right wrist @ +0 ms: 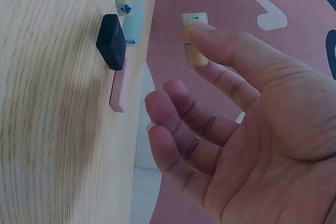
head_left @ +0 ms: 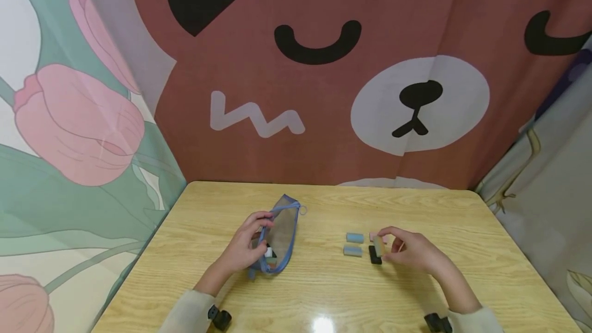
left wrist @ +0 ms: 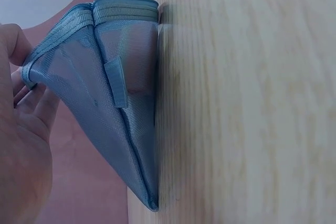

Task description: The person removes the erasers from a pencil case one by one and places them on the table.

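Observation:
My left hand holds the rim of a blue mesh zip pouch, whose mouth is spread wide. A few small pieces, one white and one greenish, show inside it. In the left wrist view, thumb and fingers pinch the edge of the pouch. Above the table, my right hand pinches a small yellow eraser between thumb and index finger; the other fingers are loosely bent in the right wrist view. Below it lie a black eraser and a pink eraser, partly covered from above.
Two blue-grey erasers lie one behind the other, left of the black one. The wooden table ends at a brown bear-print curtain. A floral curtain hangs at the left and another pale curtain at the right.

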A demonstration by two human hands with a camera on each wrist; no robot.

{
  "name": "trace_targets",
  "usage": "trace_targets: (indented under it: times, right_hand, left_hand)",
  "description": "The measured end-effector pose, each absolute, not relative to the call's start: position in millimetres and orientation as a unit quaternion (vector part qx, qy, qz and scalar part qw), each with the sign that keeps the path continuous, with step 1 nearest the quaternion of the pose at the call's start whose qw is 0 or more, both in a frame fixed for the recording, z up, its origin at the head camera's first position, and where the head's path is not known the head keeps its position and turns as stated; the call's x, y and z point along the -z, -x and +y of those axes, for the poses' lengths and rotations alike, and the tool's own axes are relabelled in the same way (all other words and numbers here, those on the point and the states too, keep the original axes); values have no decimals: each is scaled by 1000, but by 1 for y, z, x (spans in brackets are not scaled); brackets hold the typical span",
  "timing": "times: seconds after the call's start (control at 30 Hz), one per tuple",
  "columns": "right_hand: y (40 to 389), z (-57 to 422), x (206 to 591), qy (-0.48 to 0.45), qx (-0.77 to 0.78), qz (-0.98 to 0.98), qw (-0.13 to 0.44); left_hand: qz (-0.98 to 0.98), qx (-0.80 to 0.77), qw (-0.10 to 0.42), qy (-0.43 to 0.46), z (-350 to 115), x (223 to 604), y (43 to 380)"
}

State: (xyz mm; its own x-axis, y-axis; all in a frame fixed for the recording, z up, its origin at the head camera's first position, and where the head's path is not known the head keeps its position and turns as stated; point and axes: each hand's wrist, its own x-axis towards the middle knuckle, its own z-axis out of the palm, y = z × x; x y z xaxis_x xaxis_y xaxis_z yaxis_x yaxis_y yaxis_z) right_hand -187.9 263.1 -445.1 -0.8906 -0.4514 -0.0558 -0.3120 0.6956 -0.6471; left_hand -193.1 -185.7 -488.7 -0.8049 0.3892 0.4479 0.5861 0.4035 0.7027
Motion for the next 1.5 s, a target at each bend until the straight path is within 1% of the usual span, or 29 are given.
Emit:
trace_targets:
  times: [0.97,1.5]
  right_hand:
    - [187,288,466,152,343,920,116]
    - [192,293,480,130,338,922,134]
  left_hand:
    - [-830,461,103,296,-184,484,190]
    - [-834,454,107,296,-186,486,190]
